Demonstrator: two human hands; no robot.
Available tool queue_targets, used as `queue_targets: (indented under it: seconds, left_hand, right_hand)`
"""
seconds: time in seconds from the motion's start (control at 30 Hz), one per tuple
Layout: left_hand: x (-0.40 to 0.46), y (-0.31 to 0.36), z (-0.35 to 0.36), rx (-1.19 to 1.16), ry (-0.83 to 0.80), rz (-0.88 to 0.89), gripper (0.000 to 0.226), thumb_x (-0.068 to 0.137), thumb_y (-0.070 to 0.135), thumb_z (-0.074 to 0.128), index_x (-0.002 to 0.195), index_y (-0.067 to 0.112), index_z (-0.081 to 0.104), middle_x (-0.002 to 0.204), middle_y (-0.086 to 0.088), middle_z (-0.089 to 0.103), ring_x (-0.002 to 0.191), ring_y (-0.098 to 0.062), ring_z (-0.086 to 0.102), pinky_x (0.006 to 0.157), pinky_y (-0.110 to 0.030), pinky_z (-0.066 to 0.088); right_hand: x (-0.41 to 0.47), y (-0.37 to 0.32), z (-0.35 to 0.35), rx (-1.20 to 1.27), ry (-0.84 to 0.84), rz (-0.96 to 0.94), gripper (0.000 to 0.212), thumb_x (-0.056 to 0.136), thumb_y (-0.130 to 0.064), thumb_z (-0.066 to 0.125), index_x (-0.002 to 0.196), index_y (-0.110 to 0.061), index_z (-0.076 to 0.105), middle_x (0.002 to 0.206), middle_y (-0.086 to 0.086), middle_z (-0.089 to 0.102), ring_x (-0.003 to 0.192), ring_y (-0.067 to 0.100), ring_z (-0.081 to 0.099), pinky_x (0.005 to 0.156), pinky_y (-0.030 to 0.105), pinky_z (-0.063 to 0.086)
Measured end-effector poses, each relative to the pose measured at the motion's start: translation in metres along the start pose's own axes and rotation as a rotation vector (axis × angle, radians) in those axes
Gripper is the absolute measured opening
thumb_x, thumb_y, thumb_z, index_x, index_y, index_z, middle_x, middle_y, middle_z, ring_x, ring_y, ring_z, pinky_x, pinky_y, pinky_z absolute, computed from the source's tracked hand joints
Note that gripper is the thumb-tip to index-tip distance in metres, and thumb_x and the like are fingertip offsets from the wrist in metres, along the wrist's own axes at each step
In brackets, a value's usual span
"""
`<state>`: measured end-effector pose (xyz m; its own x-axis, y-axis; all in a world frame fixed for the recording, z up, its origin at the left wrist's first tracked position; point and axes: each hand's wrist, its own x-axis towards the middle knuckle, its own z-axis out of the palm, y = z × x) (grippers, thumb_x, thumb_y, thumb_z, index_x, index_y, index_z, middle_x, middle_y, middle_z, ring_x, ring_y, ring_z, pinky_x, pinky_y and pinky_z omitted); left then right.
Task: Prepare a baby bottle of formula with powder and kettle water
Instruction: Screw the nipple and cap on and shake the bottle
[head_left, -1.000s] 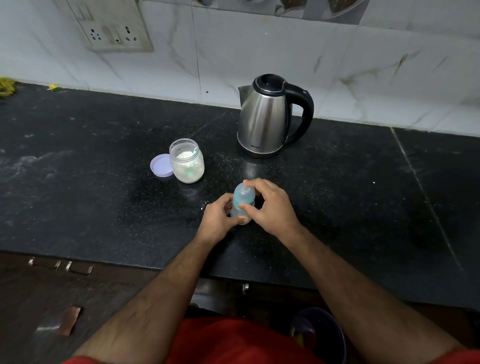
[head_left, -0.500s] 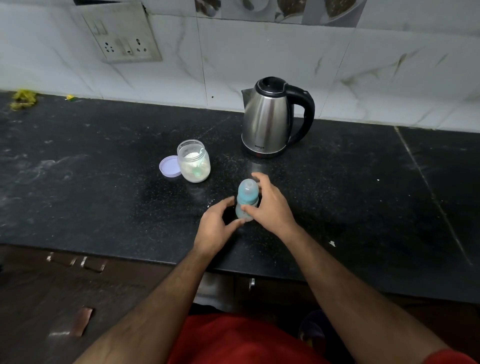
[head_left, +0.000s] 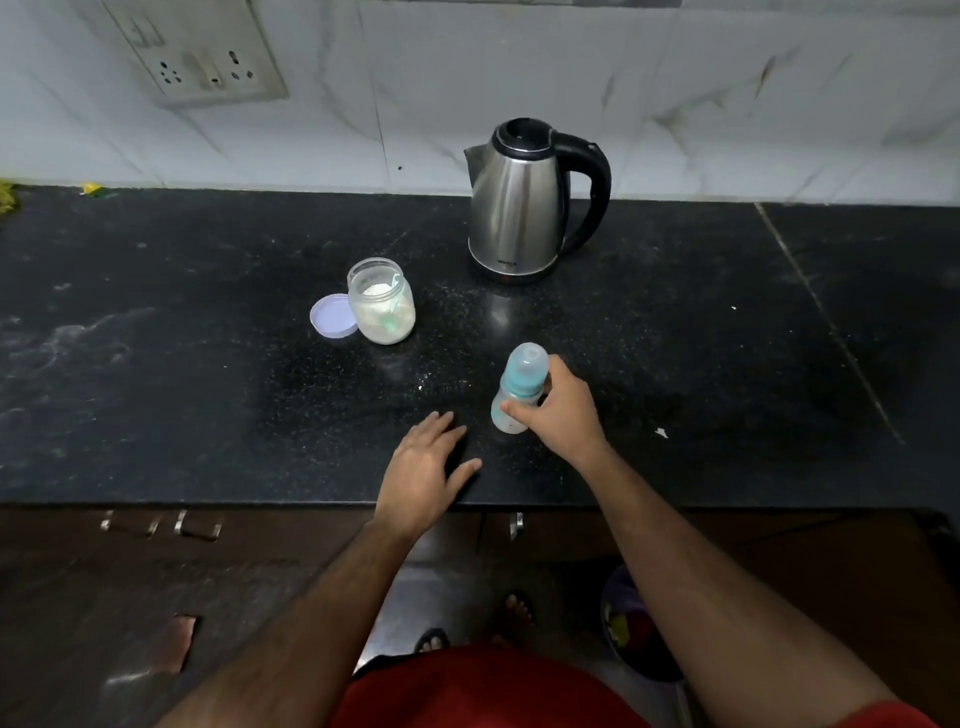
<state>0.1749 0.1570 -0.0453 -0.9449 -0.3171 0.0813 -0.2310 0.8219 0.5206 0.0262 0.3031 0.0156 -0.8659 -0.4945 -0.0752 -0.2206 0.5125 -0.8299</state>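
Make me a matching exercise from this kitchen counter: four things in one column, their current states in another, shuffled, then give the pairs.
Things:
1. clear baby bottle with teal collar
2. steel electric kettle with black handle
3. clear plastic jar of white powder
4. pale lilac round lid

States:
A. open, scoop inside
B. lying on the counter beside the jar
C. gripped by the right hand
D. untouched near the wall

Pairs: 1-C, 2-D, 3-A, 4-B

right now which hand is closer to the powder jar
Left. The left hand lies flat on the counter below the jar; the right hand grips the bottle, farther right.
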Motion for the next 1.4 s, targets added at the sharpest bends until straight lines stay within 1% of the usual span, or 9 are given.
queue_targets:
  seconds: [0.2, 0.3, 0.4, 0.53, 0.73, 0.9, 1.1, 1.3, 1.4]
  left_hand:
    - [0.023, -0.006, 0.005, 0.073, -0.032, 0.024, 0.064, 0.095, 0.053, 0.055, 0.143, 0.012, 0.051, 0.16, -0.012, 0.033, 0.152, -0.025, 0.021, 0.124, -0.043, 0.018]
    - [0.032, -0.008, 0.007, 0.091, -0.039, 0.016, 0.07, 0.094, 0.06, 0.048, 0.148, 0.015, 0.044, 0.163, -0.01, 0.026, 0.154, -0.023, 0.013, 0.125, -0.041, 0.011]
    - [0.041, -0.009, 0.012, 0.148, -0.085, 0.036, 0.078, 0.093, 0.066, 0.038, 0.154, 0.019, 0.031, 0.166, -0.008, 0.016, 0.155, -0.023, 0.002, 0.125, -0.04, 0.002]
    - [0.046, -0.01, 0.024, 0.215, -0.134, -0.001, 0.087, 0.089, 0.076, 0.022, 0.157, 0.022, 0.021, 0.167, -0.005, 0.01, 0.155, -0.021, -0.004, 0.125, -0.04, -0.004]
    - [0.047, -0.016, 0.035, 0.275, -0.066, -0.004, 0.097, 0.083, 0.086, 0.009, 0.155, 0.023, 0.029, 0.166, -0.002, 0.016, 0.154, -0.016, 0.002, 0.126, -0.039, 0.0]
    - [0.046, -0.012, 0.033, 0.269, -0.066, -0.018, 0.097, 0.083, 0.086, 0.011, 0.155, 0.024, 0.028, 0.166, 0.001, 0.014, 0.154, -0.013, 0.0, 0.125, -0.037, -0.001]
    - [0.047, -0.01, 0.032, 0.259, -0.059, -0.018, 0.092, 0.084, 0.082, 0.02, 0.154, 0.023, 0.031, 0.166, -0.001, 0.018, 0.154, -0.015, 0.004, 0.126, -0.041, 0.006]
    - [0.047, -0.011, 0.033, 0.256, -0.036, -0.016, 0.087, 0.087, 0.079, 0.028, 0.153, 0.023, 0.035, 0.165, -0.001, 0.02, 0.154, -0.015, 0.007, 0.126, -0.041, 0.008]
    - [0.047, -0.011, 0.034, 0.26, -0.036, -0.017, 0.086, 0.087, 0.079, 0.029, 0.153, 0.023, 0.035, 0.165, 0.0, 0.02, 0.154, -0.014, 0.007, 0.126, -0.041, 0.008]
  right_hand:
    - [-0.035, 0.011, -0.019, 0.119, 0.111, 0.037, 0.071, 0.073, -0.025, 0.084, 0.133, -0.025, 0.046, 0.117, -0.01, 0.062, 0.11, 0.013, 0.063, 0.097, 0.046, 0.053]
    - [-0.045, 0.008, -0.029, 0.241, 0.11, 0.026, 0.093, 0.068, -0.041, 0.075, 0.146, -0.042, 0.025, 0.111, -0.015, 0.068, 0.107, 0.01, 0.066, 0.098, 0.047, 0.053]
    - [-0.045, 0.003, -0.042, 0.345, 0.081, -0.016, 0.096, 0.074, -0.041, 0.072, 0.147, -0.059, 0.012, 0.109, -0.004, 0.073, 0.106, 0.015, 0.069, 0.099, 0.051, 0.052]
    - [-0.034, -0.006, -0.066, 0.48, 0.032, -0.087, 0.085, 0.084, -0.031, 0.072, 0.149, -0.048, 0.02, 0.105, 0.003, 0.073, 0.101, 0.02, 0.071, 0.09, 0.049, 0.058]
    - [-0.009, -0.02, -0.099, 0.64, 0.065, -0.162, 0.082, 0.091, -0.014, 0.069, 0.151, -0.036, 0.019, 0.109, 0.006, 0.071, 0.101, 0.022, 0.072, 0.078, 0.035, 0.061]
    - [-0.003, -0.034, -0.108, 0.903, 0.249, -0.109, 0.081, 0.088, -0.025, 0.07, 0.149, -0.039, 0.018, 0.101, -0.003, 0.074, 0.097, 0.024, 0.073, 0.069, 0.037, 0.06]
    - [-0.034, -0.029, -0.088, 0.825, -0.083, -0.145, 0.074, 0.083, -0.019, 0.072, 0.14, -0.046, 0.032, 0.111, -0.001, 0.071, 0.097, 0.022, 0.071, 0.075, 0.036, 0.059]
    - [-0.022, -0.036, -0.107, 1.03, 0.188, -0.109, 0.073, 0.09, -0.017, 0.063, 0.15, -0.029, 0.023, 0.098, -0.016, 0.073, 0.093, 0.013, 0.072, 0.072, 0.038, 0.059]
    - [-0.029, -0.034, -0.102, 0.969, 0.098, -0.1, 0.075, 0.088, -0.016, 0.064, 0.15, -0.029, 0.023, 0.1, -0.009, 0.073, 0.09, 0.015, 0.072, 0.071, 0.039, 0.059]
